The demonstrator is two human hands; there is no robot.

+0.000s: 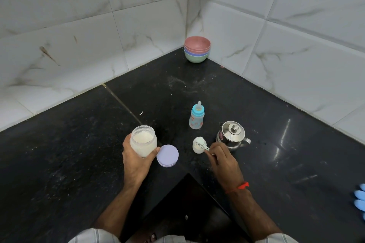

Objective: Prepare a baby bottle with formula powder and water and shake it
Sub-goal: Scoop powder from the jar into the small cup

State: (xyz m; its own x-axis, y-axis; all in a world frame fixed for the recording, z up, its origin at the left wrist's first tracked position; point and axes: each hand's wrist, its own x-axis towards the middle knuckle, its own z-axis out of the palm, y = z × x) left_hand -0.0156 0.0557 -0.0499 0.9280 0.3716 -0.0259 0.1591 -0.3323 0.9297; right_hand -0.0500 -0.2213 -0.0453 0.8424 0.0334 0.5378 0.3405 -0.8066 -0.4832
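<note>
My left hand (136, 161) grips an open clear jar (143, 141) of white formula powder, held just above the black counter. Its lilac lid (167, 155) lies flat beside the jar on the right. My right hand (223, 161) pinches the handle of a white measuring scoop (199, 144), whose cup holds traces of powder. The baby bottle (196, 118), clear with a blue collar and teat fitted, stands upright behind the scoop. A small steel kettle (231, 134) with its lid on sits to the right of the scoop.
A stack of coloured bowls (197, 49) sits in the far corner where the tiled walls meet. A blue-gloved hand (360, 202) shows at the right edge. The counter (79, 154) has an inner corner cut-out near my body.
</note>
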